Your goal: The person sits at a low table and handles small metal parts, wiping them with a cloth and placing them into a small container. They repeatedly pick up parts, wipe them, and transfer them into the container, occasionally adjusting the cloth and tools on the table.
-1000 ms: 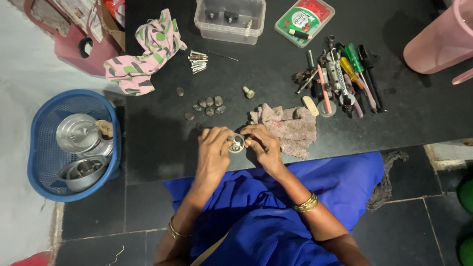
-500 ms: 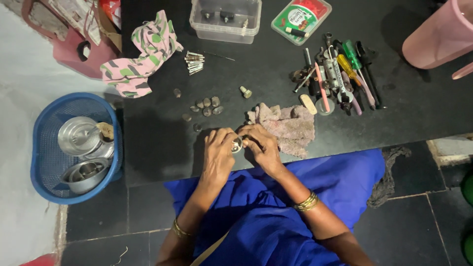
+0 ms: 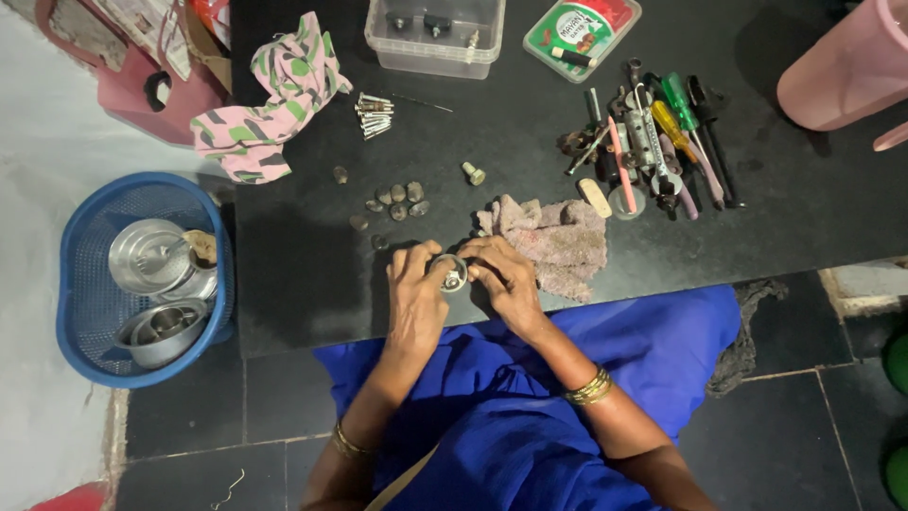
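Observation:
My left hand [image 3: 416,289] and my right hand [image 3: 503,276] meet over the black floor slab [image 3: 303,284], both gripping one small round metal part [image 3: 451,274] with a bright centre. The fingers of each hand wrap its rim from either side. Just right of my right hand lies a dusty pink rag [image 3: 558,238]. Above my hands sit several small dark round pieces [image 3: 397,201] and a short brass bolt [image 3: 472,173]. My lap is covered in blue cloth [image 3: 530,397].
A pile of screwdrivers and pliers [image 3: 653,151] lies at the right. A clear plastic box [image 3: 435,33], a green-lidded tin [image 3: 579,26], a bundle of screws [image 3: 375,114] and a patterned cloth [image 3: 274,95] sit farther back. A blue basket [image 3: 85,312] with steel vessels stands left; a pink container [image 3: 846,66] right.
My hands stay closed around the round metal part, with only small finger shifts on its rim. The view has drifted slightly.

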